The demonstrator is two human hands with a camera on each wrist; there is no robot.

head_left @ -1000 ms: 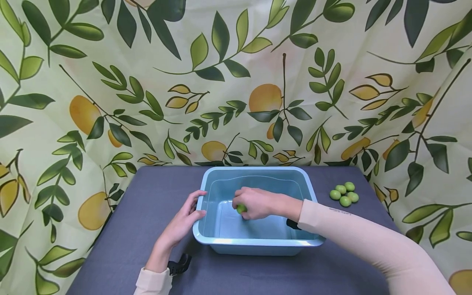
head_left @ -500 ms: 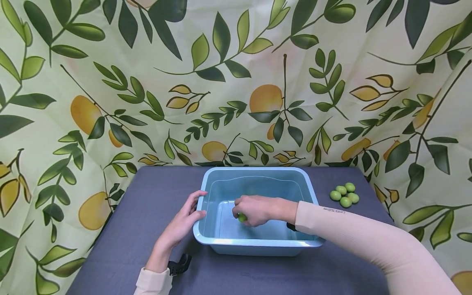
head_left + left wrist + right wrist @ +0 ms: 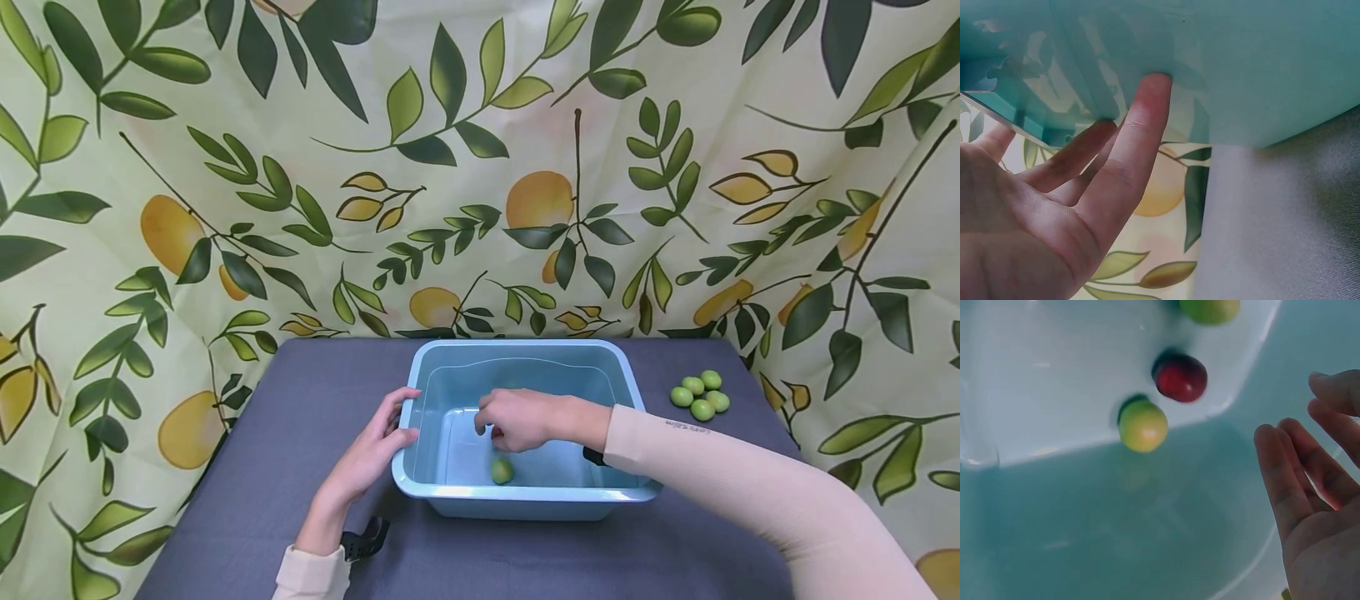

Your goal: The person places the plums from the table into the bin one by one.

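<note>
My left hand (image 3: pixel 372 440) holds the left rim of a light blue plastic tub (image 3: pixel 525 493), thumb and index finger over the rim. In the left wrist view its other fingers (image 3: pixel 1127 147) lie against the tub's outer wall. Inside the tub, my right hand (image 3: pixel 521 418) hovers with nothing between its loosely bent fingers. A small round green fruit (image 3: pixel 502 471) lies on the tub floor just below it. The right wrist view shows a dark red round fruit (image 3: pixel 1180 377) between two green ones (image 3: pixel 1143 426); my right hand hides the red one in the head view.
Several more small green fruits (image 3: pixel 702 408) sit in a cluster on the dark table cloth (image 3: pixel 337 375), right of the tub. A leaf-and-fruit printed fabric (image 3: pixel 465 192) hangs behind the table and along its sides.
My right hand has let go of a green fruit, which now lies on the tub floor toward the near side. Its fingers have loosened. The left hand keeps its place.
</note>
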